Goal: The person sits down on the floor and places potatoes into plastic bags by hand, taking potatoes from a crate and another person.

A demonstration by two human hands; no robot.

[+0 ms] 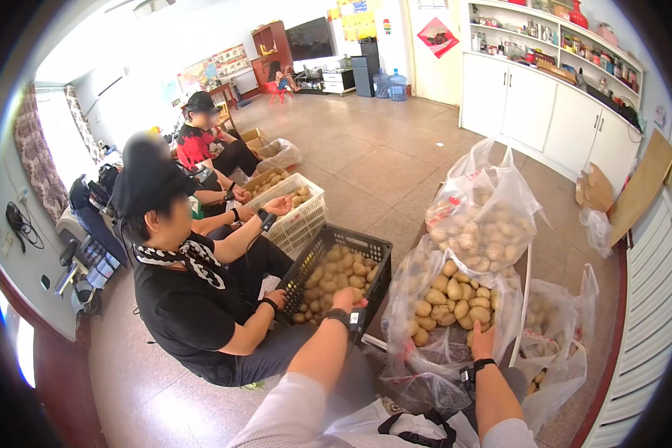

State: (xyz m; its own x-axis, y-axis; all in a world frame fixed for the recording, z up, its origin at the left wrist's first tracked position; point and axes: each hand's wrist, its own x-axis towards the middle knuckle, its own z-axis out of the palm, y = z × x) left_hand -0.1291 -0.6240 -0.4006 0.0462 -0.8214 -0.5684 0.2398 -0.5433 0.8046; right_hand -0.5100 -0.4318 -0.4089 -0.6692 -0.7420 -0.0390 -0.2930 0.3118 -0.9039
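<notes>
My left hand (pixel 347 299) is over the near right corner of a black crate (pixel 385 278) of potatoes; its fingers are curled, and what they hold, if anything, is too small to make out. My right hand (pixel 482 340) is at the near edge of the potatoes (pixel 455 299) in an open clear plastic bag (pixel 403 313), its fingers partly hidden against the bag and a potato. Behind that bag stands another clear bag (pixel 493 198) full of potatoes.
A co-worker in black (pixel 194 313) sits at my left, one hand by the black crate. Beyond are a white crate (pixel 313 213) with potatoes and more seated people. More potato bags (pixel 549 351) stand at my right. White cabinets (pixel 530 97) line the back right.
</notes>
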